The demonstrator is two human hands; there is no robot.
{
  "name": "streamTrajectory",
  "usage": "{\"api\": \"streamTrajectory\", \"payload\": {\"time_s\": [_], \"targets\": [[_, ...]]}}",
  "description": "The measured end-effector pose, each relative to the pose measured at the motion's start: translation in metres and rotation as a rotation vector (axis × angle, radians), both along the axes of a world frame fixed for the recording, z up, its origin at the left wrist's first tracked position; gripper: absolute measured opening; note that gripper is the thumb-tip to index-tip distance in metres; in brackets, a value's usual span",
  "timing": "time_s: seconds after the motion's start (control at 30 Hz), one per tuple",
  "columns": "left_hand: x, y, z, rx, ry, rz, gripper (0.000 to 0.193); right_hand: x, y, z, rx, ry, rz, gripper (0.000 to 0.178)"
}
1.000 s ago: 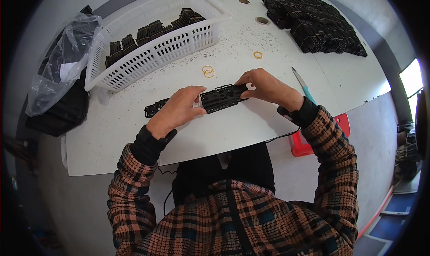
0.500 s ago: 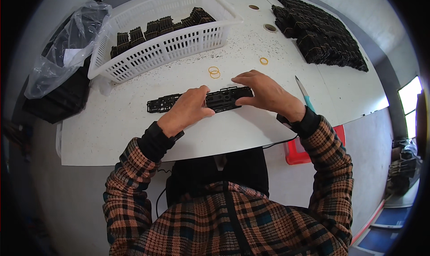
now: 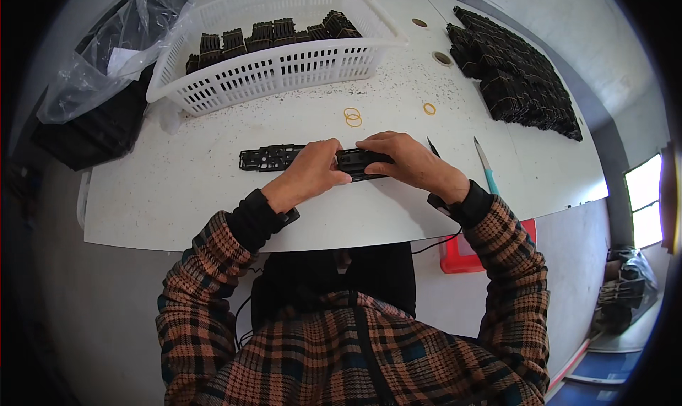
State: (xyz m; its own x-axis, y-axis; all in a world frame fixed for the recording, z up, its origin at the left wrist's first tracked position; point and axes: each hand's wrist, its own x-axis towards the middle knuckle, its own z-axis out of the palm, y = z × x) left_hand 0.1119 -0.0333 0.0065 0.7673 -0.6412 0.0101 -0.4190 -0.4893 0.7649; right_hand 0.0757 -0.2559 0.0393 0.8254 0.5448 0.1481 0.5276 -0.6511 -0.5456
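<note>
Black openwork plastic strips (image 3: 268, 158) lie in a long row on the white table in front of me. My left hand (image 3: 307, 170) is closed around the middle of the row, its thumb along the near edge. My right hand (image 3: 412, 163) grips the right-hand black plastic piece (image 3: 349, 162), fingers on the far side and thumb across the top. My palms and fingers hide parts of the strips, and whether they are one piece or several stacked I cannot tell. A thin dark pointed thing (image 3: 432, 148) shows just beyond my right hand.
A white slotted basket (image 3: 277, 68) holds banded black bundles. More bundles (image 3: 522, 79) are piled at the far right. Yellow rubber bands (image 3: 353, 117) and another band (image 3: 429, 109) lie beyond my hands. A knife with a turquoise handle (image 3: 490, 179) lies to the right. A plastic-lined black bin (image 3: 92, 132) stands left.
My right hand has moved slightly left and closed on the black piece, its fingers nearer together. My left hand keeps its hold. The whole view has shifted a little.
</note>
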Motion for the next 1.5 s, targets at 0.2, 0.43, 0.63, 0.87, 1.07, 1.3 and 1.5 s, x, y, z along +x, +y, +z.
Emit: {"api": "streamTrajectory", "payload": {"time_s": [0.2, 0.43, 0.63, 0.87, 1.07, 1.3, 1.5], "targets": [[-0.001, 0.001, 0.004, 0.019, 0.044, 0.001, 0.040, -0.001, 0.005, 0.005, 0.017, 0.160, -0.012, 0.049], [-0.004, 0.001, 0.005, -0.027, 0.048, 0.002, 0.039, 0.000, 0.002, -0.002, 0.067, 0.140, 0.033, 0.050], [-0.003, 0.001, 0.000, -0.006, 0.012, -0.001, 0.038, 0.001, 0.004, 0.002, 0.006, 0.137, 0.046, 0.051], [-0.003, 0.001, -0.002, 0.008, 0.012, -0.007, 0.038, 0.002, 0.001, -0.005, 0.049, 0.068, 0.069, 0.049], [-0.003, 0.001, -0.002, 0.012, 0.007, -0.007, 0.038, 0.000, 0.003, 0.006, 0.069, 0.188, 0.044, 0.048], [-0.005, 0.001, 0.000, 0.004, -0.007, -0.002, 0.039, -0.005, 0.004, 0.008, 0.028, 0.101, 0.041, 0.049], [-0.005, 0.000, 0.001, 0.011, 0.011, 0.004, 0.039, -0.006, 0.004, 0.005, -0.010, 0.050, 0.027, 0.048]]}}
